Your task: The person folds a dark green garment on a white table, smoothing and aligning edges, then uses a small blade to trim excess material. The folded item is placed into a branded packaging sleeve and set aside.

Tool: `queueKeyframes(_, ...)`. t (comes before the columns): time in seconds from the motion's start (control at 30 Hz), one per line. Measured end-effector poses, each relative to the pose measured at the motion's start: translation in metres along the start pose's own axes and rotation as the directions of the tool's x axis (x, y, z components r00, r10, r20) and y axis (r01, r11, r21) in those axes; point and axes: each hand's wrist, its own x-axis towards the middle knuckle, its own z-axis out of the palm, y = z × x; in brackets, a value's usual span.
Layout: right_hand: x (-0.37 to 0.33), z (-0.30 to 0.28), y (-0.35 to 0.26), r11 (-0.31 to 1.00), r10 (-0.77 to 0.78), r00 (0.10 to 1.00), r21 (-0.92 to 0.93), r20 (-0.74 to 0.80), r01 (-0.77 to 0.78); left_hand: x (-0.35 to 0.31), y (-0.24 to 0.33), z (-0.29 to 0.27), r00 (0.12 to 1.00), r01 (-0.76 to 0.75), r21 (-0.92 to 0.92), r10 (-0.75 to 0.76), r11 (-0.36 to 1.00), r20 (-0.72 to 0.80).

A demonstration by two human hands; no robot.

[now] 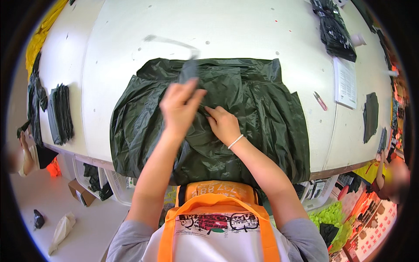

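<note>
A dark green, shiny fabric garment [270, 126] lies spread and wrinkled on the table in front of me, its near edge hanging toward my lap. My left hand [179, 105] is over its middle, smeared by motion. From those fingers a dark grey strip [188, 72] runs up and bends left past the garment's far edge, also blurred. Close beside it, my right hand [223, 124] rests low on the garment, thumb and fingertips pinching a bit of the fabric. A string of white beads circles that wrist.
Pink-handled thread snips [321, 101] and a printed sheet [345, 83] lie to the right. Black bundled packs [334, 30] sit at the far right, and folded dark pieces [61, 114] at the left. White baskets [115, 185] stand below the table edge. Other people are at both sides.
</note>
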Motion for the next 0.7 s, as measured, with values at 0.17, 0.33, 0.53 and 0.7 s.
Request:
queueKeyframes(0.17,-0.002,-0.01,0.003,0.941,0.119,0.954,0.275,0.276,-0.196,-0.042,-0.02,0.052,0.916,0.06,0.128,-0.106,0.99,0.387)
queueKeyframes(0.33,0.028,-0.064,0.014,0.991,0.132,0.984,0.025,-0.116,-0.13,-0.052,-0.032,0.043,0.943,0.0,0.065,-0.021,0.998,0.332)
queueKeyframes(0.53,0.085,-0.067,0.03,0.959,-0.123,0.963,-0.278,-0.24,0.053,-0.028,-0.005,0.016,0.91,0.017,-0.113,0.032,0.993,0.414)
queueKeyframes(0.7,0.085,-0.067,0.016,0.469,0.508,0.832,0.739,0.223,-0.484,-0.011,-0.04,-0.021,0.823,-0.343,0.012,0.295,0.939,0.486)
